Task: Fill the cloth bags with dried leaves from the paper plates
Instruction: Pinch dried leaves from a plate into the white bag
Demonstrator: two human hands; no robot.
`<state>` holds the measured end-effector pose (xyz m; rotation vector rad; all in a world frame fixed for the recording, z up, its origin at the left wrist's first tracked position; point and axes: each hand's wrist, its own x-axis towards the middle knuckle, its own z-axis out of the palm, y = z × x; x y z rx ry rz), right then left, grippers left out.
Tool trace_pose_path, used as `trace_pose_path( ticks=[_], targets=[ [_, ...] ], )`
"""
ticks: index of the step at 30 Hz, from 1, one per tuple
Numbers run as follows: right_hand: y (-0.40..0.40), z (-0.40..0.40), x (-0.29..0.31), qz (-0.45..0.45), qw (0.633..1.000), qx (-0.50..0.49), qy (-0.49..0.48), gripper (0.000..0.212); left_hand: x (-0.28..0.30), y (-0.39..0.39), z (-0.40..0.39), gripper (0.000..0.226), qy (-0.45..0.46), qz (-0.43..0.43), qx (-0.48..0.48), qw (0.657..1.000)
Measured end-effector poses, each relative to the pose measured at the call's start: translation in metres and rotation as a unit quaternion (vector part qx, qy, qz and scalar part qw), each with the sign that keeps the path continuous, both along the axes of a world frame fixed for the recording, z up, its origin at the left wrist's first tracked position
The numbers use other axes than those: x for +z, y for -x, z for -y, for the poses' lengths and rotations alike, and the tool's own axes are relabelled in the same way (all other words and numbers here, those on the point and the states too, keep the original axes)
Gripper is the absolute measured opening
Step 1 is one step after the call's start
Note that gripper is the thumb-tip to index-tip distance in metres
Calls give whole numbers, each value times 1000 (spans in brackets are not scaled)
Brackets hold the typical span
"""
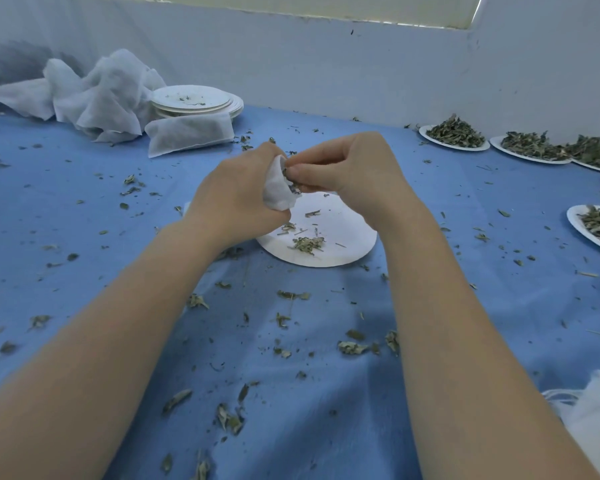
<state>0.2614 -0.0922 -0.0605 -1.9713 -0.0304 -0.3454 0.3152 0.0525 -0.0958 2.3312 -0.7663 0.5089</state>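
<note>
My left hand (234,197) grips a small white cloth bag (278,192) above a white paper plate (347,237). My right hand (347,168) pinches dried leaves (291,178) at the bag's mouth, fingertips touching the cloth. A few leaf scraps (307,244) lie on the plate below. Most of the bag is hidden inside my left fist.
Filled cloth bags (101,95) pile at the back left beside a stack of used plates (194,100). Plates heaped with leaves (454,135) line the right side. More white cloth (593,414) lies at the lower right. Loose leaves litter the blue tablecloth (84,220).
</note>
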Motion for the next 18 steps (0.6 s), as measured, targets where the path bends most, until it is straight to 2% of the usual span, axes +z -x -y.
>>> trace_pose_path(
  ticks=[4,6,10,13,15,18],
  targets=[
    [0,-14,6,9,982,-13,186,13,-2,0,3,40,5,-5,-11,1000],
    [-2,-22,10,1,972,-11,235,13,-2,0,4,32,14,-13,-9,1000],
    [4,-23,17,-5,965,42,259,27,0,1,4,42,26,-7,-13,1000],
    [11,-13,22,-23,955,86,284,23,2,2,1,45,-11,-27,-42,999],
    [9,-11,23,-32,943,80,320,28,3,4,0,48,-16,-32,-66,997],
    [4,-22,19,-22,945,35,325,35,5,5,1,49,31,-37,-71,996]
  ],
)
